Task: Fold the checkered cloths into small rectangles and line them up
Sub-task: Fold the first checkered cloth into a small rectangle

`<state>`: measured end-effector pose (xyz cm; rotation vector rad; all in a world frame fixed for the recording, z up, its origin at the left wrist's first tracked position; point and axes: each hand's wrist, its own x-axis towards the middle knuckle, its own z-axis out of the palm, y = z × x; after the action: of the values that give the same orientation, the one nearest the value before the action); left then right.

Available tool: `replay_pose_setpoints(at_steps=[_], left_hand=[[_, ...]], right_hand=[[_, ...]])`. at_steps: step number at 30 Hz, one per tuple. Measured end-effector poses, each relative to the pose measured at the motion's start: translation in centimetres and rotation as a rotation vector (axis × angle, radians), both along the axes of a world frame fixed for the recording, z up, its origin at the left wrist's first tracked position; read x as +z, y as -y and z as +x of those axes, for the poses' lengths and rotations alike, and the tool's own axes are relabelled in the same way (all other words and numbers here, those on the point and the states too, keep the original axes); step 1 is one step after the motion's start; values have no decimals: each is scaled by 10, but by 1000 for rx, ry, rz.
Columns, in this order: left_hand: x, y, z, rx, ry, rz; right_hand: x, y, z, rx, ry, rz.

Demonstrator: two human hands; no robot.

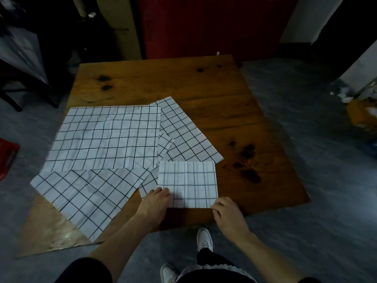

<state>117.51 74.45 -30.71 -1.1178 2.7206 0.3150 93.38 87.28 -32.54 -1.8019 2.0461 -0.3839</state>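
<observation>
Wooden table (204, 82), low, seen from above. Left to right:

Far left, at 9 o'clock from the folded piece: diagonal cloth (85, 199), open flat, one corner hanging toward the near table edge. Above it, at about 10 o'clock: large spread cloth (106, 137), unfolded, creased, edges roughly square to the table. Both overlap at the large cloth's near edge.

Centre, at 12 o'clock from the folded piece: a third cloth (183, 131), tilted, partly tucked under the large spread cloth.

Folded cloth (187, 184): small, nearly square, long axis hard to call. It lies near the table's front edge, its far edge lapping the third cloth's near corner.

Left hand (155, 203): at the folded cloth's near-left corner, 7 o'clock of its centre. Fingers extended and laid flat on the fabric, pressing, gripping nothing.

Right hand (226, 211): at the near-right corner, 5 o'clock. Fingers curled at the cloth's edge; looks like a pinch on the corner, though the fingertips are partly hidden.

Judgement: another fold, or sliding this piece clear to start the line. Open table lies at 2–3 o'clock, so the right hand is nearer. Three cloths remain unfolded.

Containers: a red object (8, 158) at the far left edge, contents not visible.
</observation>
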Motion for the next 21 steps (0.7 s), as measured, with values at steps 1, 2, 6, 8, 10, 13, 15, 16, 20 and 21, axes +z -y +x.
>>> replay_pose_setpoints(at_steps=[1,2,6,8,10,13,15,16,20,21], left_hand=[[0,1,0,4,-10,6],[0,1,0,4,-22,6],[-1,1,0,-22,-2,-7],[0,0,0,-9,13,-4],[2,0,-1,14,16,8],[8,-1,-2,51,7,20],[14,-2,-3,83,-20,17],[17,-3,-3,103,-35,12],[31,-8,-10,175,-112,-22],[36,-9,-13,193,-140,-31]], right_hand=[[1,0,1,-1,-8,2],[1,-1,1,-7,-12,8],[3,-1,2,-25,-12,25],[3,1,3,-27,-18,30],[5,4,4,-33,-25,40],[7,10,5,-39,-39,26],[9,15,8,-12,-36,36],[11,17,11,11,-24,46],[24,31,31,109,18,36],[27,35,37,127,14,26]])
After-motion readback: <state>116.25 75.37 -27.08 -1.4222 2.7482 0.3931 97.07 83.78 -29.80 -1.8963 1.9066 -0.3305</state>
